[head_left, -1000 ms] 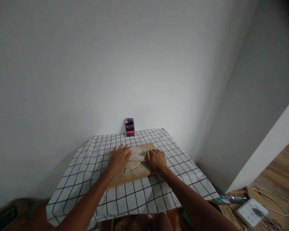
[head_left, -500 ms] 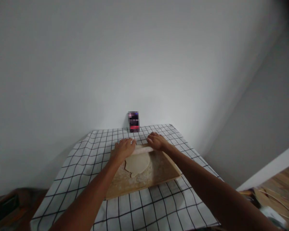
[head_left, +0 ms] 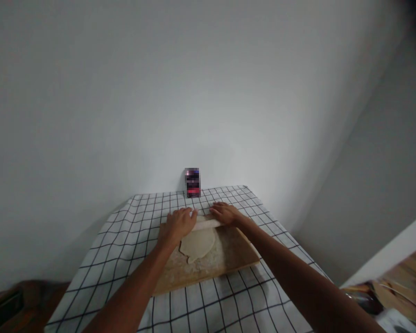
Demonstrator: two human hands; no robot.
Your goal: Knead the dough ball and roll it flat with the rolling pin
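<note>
A pale rolling pin (head_left: 207,224) lies crosswise over the far part of a flattened sheet of dough (head_left: 198,245). My left hand (head_left: 181,223) is closed over the pin's left end. On its right end rests my right hand (head_left: 225,214), fingers curled over it. Both ends of the pin are hidden under my hands. The dough has an uneven edge and a small bump at its near side. Beneath it is a floured wooden board (head_left: 230,256).
A white tablecloth with dark grid lines (head_left: 190,307) covers the table. At the back, a small dark upright object, blurred out (head_left: 192,182), stands against the wall (head_left: 208,92). Some items, including a cable (head_left: 404,296), lie low at the right, off the table.
The whole scene sits slightly lower in the picture, as the camera has tilted up. Both hands stay on the rolling pin, which has barely moved over the dough.
</note>
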